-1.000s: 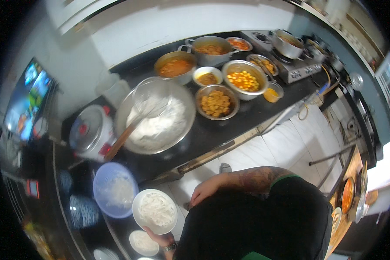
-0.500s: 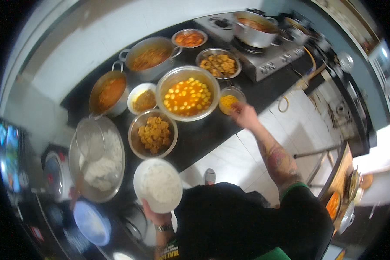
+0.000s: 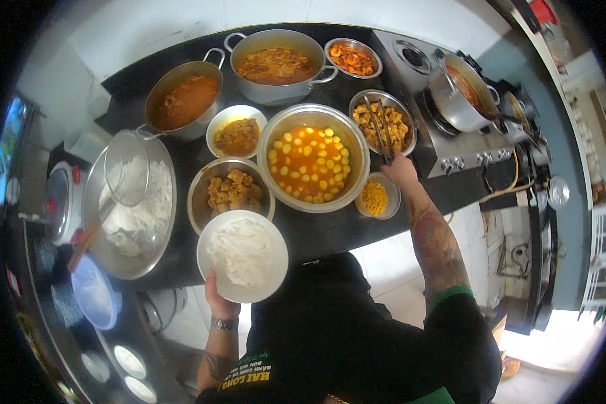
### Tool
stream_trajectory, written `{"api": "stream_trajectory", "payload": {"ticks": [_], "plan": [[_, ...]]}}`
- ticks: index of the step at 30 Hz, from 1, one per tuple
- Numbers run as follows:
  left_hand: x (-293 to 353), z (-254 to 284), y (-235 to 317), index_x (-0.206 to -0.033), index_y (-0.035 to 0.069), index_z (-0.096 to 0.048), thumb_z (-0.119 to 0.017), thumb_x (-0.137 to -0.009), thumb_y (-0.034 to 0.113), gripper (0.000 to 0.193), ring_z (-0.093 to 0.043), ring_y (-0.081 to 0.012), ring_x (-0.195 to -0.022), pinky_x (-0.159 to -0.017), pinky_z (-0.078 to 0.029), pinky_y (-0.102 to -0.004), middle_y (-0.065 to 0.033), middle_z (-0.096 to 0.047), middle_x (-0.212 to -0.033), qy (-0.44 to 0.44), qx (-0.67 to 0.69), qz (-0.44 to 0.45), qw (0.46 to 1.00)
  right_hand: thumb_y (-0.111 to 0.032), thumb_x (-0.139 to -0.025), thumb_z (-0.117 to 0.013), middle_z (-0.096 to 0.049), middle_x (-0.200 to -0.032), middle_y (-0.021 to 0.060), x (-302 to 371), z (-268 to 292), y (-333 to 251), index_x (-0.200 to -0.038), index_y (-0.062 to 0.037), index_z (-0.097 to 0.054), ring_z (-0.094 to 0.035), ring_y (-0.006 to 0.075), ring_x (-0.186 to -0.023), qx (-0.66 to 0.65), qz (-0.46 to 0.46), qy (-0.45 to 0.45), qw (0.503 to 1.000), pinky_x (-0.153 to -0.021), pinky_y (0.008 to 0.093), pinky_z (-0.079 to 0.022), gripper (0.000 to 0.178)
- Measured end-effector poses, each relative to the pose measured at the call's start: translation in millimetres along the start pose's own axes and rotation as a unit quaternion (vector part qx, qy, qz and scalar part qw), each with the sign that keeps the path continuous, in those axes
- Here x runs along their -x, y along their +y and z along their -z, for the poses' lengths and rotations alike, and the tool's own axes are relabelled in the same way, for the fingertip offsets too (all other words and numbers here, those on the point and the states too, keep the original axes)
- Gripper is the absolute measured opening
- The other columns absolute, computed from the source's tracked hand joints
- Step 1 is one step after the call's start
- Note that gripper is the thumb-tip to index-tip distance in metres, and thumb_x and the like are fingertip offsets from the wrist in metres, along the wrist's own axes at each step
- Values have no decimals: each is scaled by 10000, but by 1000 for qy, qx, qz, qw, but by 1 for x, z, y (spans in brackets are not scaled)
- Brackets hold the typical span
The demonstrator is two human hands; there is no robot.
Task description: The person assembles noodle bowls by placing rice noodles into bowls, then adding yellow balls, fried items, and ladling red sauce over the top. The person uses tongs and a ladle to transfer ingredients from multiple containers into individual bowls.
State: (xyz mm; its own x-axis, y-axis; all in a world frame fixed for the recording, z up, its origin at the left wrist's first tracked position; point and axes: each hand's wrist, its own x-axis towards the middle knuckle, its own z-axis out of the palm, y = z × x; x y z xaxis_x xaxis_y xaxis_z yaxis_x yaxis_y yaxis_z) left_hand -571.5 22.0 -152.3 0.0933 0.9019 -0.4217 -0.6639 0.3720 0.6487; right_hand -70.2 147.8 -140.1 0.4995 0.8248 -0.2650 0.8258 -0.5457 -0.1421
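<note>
Your left grip (image 3: 223, 301) is closed around the lower left side of a white bowl (image 3: 252, 293), thumb at the rim, and white noodles (image 3: 239, 252) lie inside it. You have this bowl near the front edge of the black tabletop (image 3: 303, 236), partly covering your view of a metal bowl of brown chunks (image 3: 196, 205); you can't tell here whether the two touch

Your right grip (image 3: 400, 170) is pinching dark tongs (image 3: 382, 131), whose arms reach over a second metal bowl (image 3: 411, 131) with browned pieces in it. Just below that hand you have a small clear container (image 3: 395, 200) of yellow shreds, and to its left a large metal bowl (image 3: 361, 165) of pale yellow ovals in orange liquid. The stove (image 3: 444, 151) is to your right
</note>
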Motion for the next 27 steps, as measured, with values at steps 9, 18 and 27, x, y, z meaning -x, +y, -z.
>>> {"api": "stream_trajectory", "payload": {"ticks": [9, 18, 27], "plan": [[58, -33, -79, -1405, -24, -343, -373, -987, 348, 561, -487, -286, -1244, -1049, -387, -404, -166, -476, -1379, 198, 131, -142, 961, -412, -888, -620, -622, -733, 87, -39, 29, 79, -1183, 27, -554, -622, 234, -701, -273, 36, -1, 961, -678, 343, -501, 532], [79, -27, -104, -1399, -13, -352, -404, -976, 314, 537, -471, -270, -1258, -1052, -367, -388, -147, -481, -1376, 261, 165, -181, 933, -108, -768, -735, -679, -924, 105, 60, 89, -52, -1197, -80, -646, -648, 189, -782, -172, 488, 20, 855, -705, 291, -528, 440], [65, 24, -66, -1388, -32, -364, -458, -963, 302, 548, -489, -257, -1237, -1043, -379, -375, -145, -494, -1358, 215, 138, -150, 955, -310, -777, -668, -656, -858, 86, 126, 49, -201, -1111, -155, -670, -671, 282, -743, 184, 542, 41, 819, -672, 382, -551, 368]]}}
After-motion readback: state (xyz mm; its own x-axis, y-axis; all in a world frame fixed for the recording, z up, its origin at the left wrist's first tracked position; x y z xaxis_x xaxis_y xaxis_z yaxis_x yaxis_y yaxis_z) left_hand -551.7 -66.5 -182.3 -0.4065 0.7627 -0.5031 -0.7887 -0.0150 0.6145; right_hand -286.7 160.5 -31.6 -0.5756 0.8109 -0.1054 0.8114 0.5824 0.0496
